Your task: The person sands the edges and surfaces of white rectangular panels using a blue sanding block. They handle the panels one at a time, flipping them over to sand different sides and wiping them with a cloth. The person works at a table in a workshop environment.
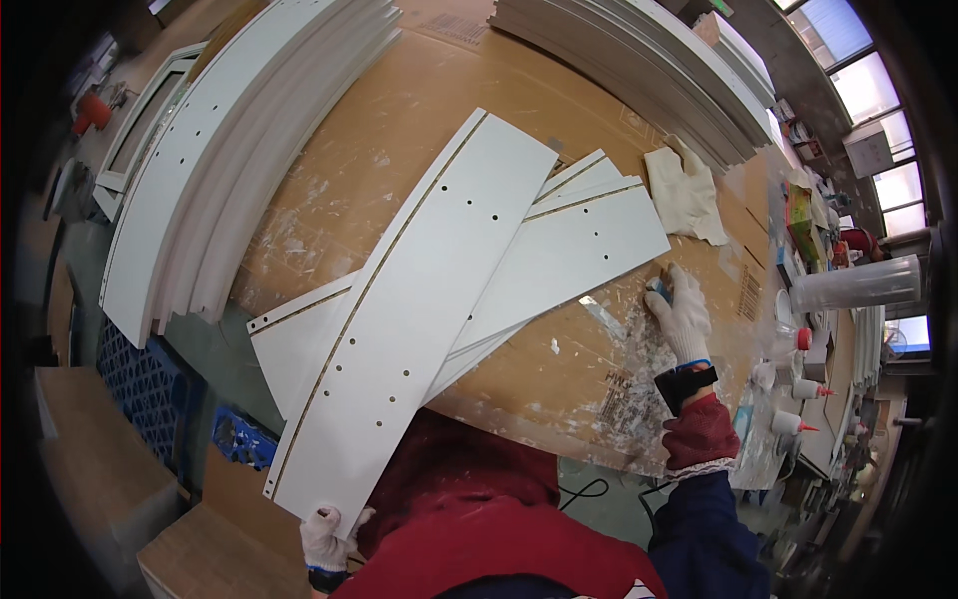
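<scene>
A long white panel (pixel 399 299) with drilled holes and a brown groove along one edge lies slantwise over the table, its near end overhanging the front edge. My left hand (pixel 325 539), in a white knit glove, grips that near end at the corner, thumb on top. Beneath it, other white panels (pixel 589 240) lie crossed at a different angle. To the right, my right hand (pixel 685 314), also gloved, rests low over the cardboard with its fingers closed round a small blue-and-grey object (pixel 658 288); its kind is mostly hidden by the fingers.
Stacked white panels (pixel 215 130) stand at the left, and another stack (pixel 639 70) at the far right. A cream cloth or glove (pixel 687 190) lies beyond my right hand. Red-tipped bottles (pixel 806 389) and a clear cylinder (pixel 858 284) stand right. Scuffed cardboard (pixel 439 90) covers the table.
</scene>
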